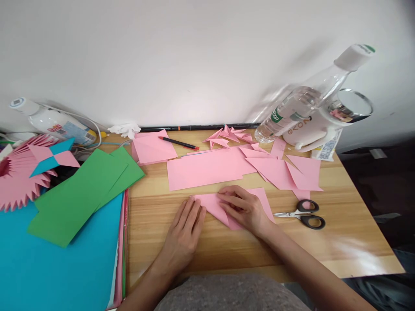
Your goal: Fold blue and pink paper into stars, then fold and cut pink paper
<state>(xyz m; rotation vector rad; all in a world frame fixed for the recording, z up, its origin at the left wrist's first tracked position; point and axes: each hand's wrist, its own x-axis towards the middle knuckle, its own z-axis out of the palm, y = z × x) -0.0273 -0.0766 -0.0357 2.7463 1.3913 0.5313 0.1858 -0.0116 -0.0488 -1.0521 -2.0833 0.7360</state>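
A pink sheet of paper (210,206) lies in front of me on the wooden table, with a folded edge running slantwise across it. My left hand (186,229) lies flat with its fingers stretched out, the fingertips at the sheet's left corner. My right hand (244,209) reaches over the sheet, its bent fingers closed on the folded layer near the top edge; the thumb is partly hidden. Just right of the sheet rest black-handled scissors (301,214) with their blades closed. Beyond my hands lie pink paper strips (205,169) and several small folded pink pieces (227,136).
Green sheets (84,194) overlap a blue stack (55,268) on the left, beside a pleated pink paper piece (22,172). A black-and-red pen (180,143) lies near the wall. A clear bottle (285,112) and a white mug (311,127) stand at back right.
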